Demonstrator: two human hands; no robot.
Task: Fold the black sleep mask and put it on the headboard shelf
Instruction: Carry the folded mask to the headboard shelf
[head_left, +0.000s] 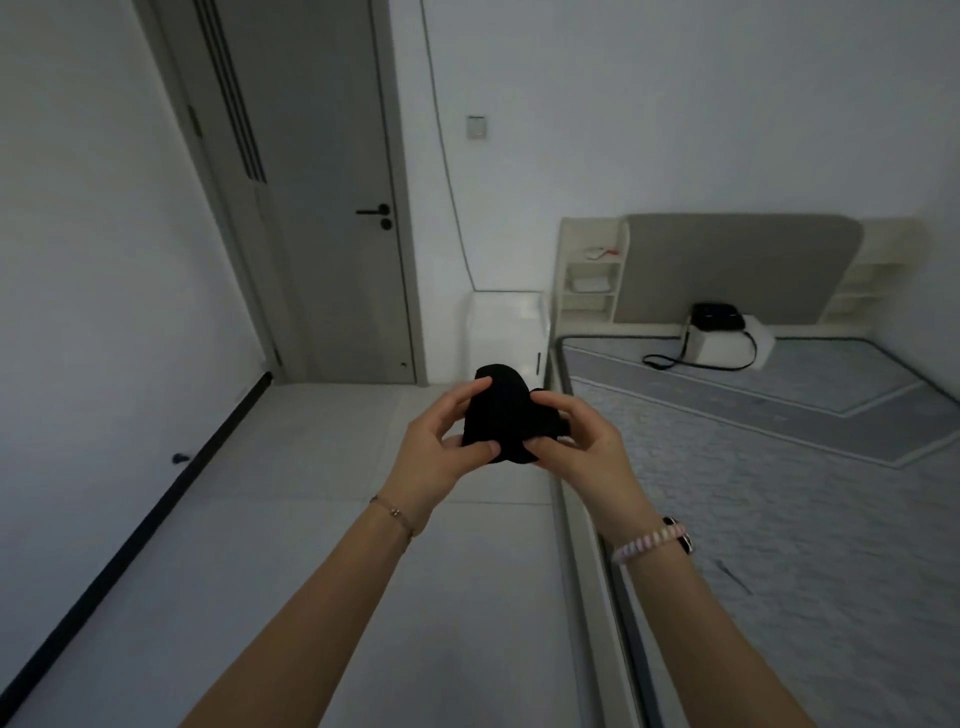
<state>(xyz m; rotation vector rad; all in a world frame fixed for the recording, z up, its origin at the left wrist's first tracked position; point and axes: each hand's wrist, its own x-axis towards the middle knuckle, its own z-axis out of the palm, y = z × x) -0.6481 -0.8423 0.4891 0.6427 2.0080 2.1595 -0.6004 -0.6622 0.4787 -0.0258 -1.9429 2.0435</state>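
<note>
The black sleep mask (501, 413) is bunched up and held in the air in front of me, over the floor beside the bed. My left hand (441, 447) grips its left side with thumb and fingers. My right hand (582, 441) pinches its right side. The headboard shelf (592, 270) is a cream unit with several open compartments, left of the grey padded headboard (737, 265), far ahead and to the right of my hands. A matching shelf unit (872, 270) stands on the headboard's right side.
A bare quilted mattress (779, 467) fills the right. A black bag with a strap (717, 319) rests on a white box by the headboard. A white nightstand (506, 332) stands beside the bed. A grey door (322, 197) is ahead on the left.
</note>
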